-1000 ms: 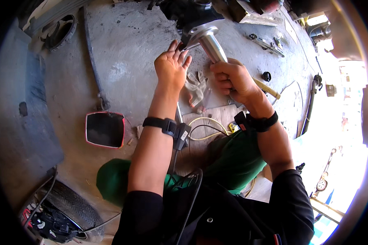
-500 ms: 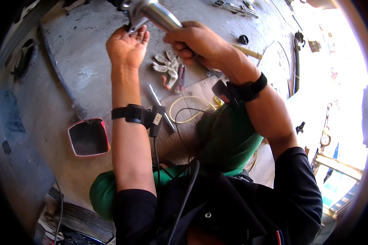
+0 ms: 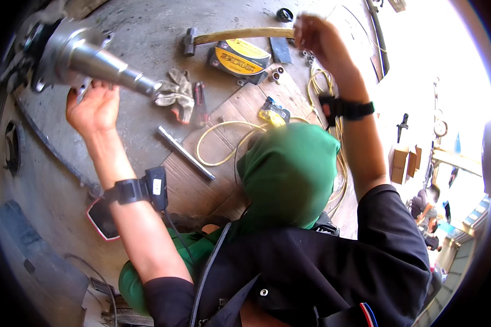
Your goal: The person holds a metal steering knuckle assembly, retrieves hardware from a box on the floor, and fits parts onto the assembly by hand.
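Note:
A shiny metal stub axle (image 3: pixel 101 62), with a round flange and a tapered, threaded shaft, stands out at the upper left. My left hand (image 3: pixel 95 109) is under it, palm up, its fingers and thumb closed about a lug below the flange; the fingertips are partly hidden. At the upper right, my right hand (image 3: pixel 324 46) is by the handle end of a hammer (image 3: pixel 240 35). Its fingers are bent and blurred, so I cannot tell whether they grip the wooden handle. The hammer's head points left, beyond a yellow and black box (image 3: pixel 237 59).
Work gloves (image 3: pixel 177 92), a red-handled tool (image 3: pixel 201 103) and a metal bar (image 3: pixel 185 152) lie before me. Yellow hose (image 3: pixel 202 144) loops over flattened cardboard (image 3: pixel 229 120). A red-rimmed container (image 3: pixel 101 220) stands beside my left forearm. Several small metal parts lie near the box. Distant people are at right.
My right hand has left the axle's shaft and moved right to the hammer's handle end. My left hand stays at the axle's lug. The view has shifted, bringing the box and hammer head into sight.

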`<act>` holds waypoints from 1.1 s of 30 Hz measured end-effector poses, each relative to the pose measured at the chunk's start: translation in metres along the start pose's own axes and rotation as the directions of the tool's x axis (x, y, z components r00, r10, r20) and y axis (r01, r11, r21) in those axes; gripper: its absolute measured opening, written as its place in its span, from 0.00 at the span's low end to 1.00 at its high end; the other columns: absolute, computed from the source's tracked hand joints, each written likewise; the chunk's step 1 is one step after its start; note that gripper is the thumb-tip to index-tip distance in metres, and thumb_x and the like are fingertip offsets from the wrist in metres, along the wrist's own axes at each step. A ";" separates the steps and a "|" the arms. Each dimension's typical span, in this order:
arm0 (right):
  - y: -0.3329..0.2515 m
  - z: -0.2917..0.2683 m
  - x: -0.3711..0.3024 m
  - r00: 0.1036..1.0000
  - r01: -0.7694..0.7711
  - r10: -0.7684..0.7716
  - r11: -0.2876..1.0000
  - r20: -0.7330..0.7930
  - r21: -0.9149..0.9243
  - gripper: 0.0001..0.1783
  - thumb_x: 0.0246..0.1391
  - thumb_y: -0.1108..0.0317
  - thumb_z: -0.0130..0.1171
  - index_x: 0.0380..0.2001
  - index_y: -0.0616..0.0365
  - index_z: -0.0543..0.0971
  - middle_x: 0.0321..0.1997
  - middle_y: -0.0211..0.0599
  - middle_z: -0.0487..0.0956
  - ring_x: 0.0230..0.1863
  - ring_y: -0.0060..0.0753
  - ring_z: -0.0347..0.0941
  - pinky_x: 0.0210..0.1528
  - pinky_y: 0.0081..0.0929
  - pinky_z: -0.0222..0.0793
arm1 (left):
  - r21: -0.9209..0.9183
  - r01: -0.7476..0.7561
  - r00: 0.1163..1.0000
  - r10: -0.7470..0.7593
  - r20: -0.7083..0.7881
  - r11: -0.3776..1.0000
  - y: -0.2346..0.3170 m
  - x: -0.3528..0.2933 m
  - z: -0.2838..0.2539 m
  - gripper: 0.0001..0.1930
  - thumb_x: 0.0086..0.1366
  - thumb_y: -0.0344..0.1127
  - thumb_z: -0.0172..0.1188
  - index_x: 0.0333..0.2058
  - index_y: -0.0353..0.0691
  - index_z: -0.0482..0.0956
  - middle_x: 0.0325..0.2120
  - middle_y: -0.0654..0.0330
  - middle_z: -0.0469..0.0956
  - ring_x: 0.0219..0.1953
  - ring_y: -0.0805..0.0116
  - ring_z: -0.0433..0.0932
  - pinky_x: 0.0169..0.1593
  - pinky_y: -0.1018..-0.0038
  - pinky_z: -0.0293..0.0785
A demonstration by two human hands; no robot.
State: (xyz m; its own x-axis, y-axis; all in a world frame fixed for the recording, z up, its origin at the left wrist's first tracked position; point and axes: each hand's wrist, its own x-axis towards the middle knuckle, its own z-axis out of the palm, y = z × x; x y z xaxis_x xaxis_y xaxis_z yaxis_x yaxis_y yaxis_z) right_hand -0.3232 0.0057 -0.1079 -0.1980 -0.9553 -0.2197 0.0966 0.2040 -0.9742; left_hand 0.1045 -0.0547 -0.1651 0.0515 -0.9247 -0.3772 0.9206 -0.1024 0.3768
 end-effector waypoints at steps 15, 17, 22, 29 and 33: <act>0.194 -0.076 -0.111 0.790 -0.607 0.580 0.784 -0.198 -0.126 0.16 0.57 0.65 0.53 0.38 0.70 0.78 0.30 0.38 0.81 0.28 0.27 0.78 0.32 0.25 0.78 | 0.494 0.468 0.880 -0.333 -0.339 0.733 0.033 0.036 -0.064 0.21 0.65 0.45 0.56 0.50 0.36 0.74 0.39 0.62 0.77 0.40 0.66 0.73 0.47 0.71 0.70; 0.203 -0.076 -0.112 0.817 -0.577 0.544 0.779 -0.191 -0.245 0.16 0.55 0.65 0.53 0.36 0.69 0.79 0.29 0.41 0.81 0.29 0.28 0.79 0.33 0.27 0.77 | 0.701 0.625 0.773 -0.401 -0.492 0.344 0.033 0.031 -0.071 0.21 0.66 0.48 0.54 0.50 0.39 0.75 0.39 0.63 0.78 0.38 0.69 0.75 0.43 0.72 0.72; 0.226 -0.072 -0.129 0.910 -0.411 0.359 0.698 -0.210 -0.586 0.16 0.53 0.63 0.56 0.36 0.66 0.79 0.32 0.53 0.82 0.35 0.49 0.81 0.40 0.39 0.76 | 0.777 0.629 0.695 -0.468 -0.546 0.026 0.021 -0.008 -0.044 0.20 0.67 0.49 0.54 0.49 0.40 0.75 0.38 0.62 0.78 0.37 0.69 0.76 0.40 0.74 0.72; 0.235 -0.073 -0.107 0.945 -0.313 0.163 0.705 -0.285 -0.636 0.16 0.50 0.63 0.60 0.37 0.65 0.78 0.29 0.54 0.82 0.34 0.53 0.81 0.41 0.43 0.77 | 0.733 0.677 0.703 -0.352 -0.618 0.066 0.039 -0.022 -0.078 0.20 0.64 0.46 0.57 0.49 0.38 0.75 0.38 0.60 0.78 0.36 0.68 0.76 0.39 0.74 0.73; 0.206 -0.060 -0.055 0.968 -0.206 0.020 0.635 -0.251 -0.745 0.34 0.47 0.60 0.64 0.57 0.61 0.67 0.52 0.55 0.75 0.55 0.55 0.72 0.57 0.41 0.69 | 0.733 0.681 0.690 -0.346 -0.636 0.010 0.030 -0.031 -0.073 0.19 0.64 0.45 0.58 0.48 0.38 0.76 0.37 0.59 0.78 0.36 0.68 0.76 0.38 0.74 0.73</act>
State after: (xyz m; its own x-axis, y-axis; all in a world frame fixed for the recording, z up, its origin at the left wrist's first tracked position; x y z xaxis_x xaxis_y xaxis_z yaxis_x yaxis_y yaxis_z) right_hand -0.3510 0.1131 -0.2992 -0.4342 -0.8669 -0.2449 -0.6241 0.4855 -0.6121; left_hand 0.1586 -0.0025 -0.2039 -0.0369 -0.3690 -0.9287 -0.2393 -0.8990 0.3667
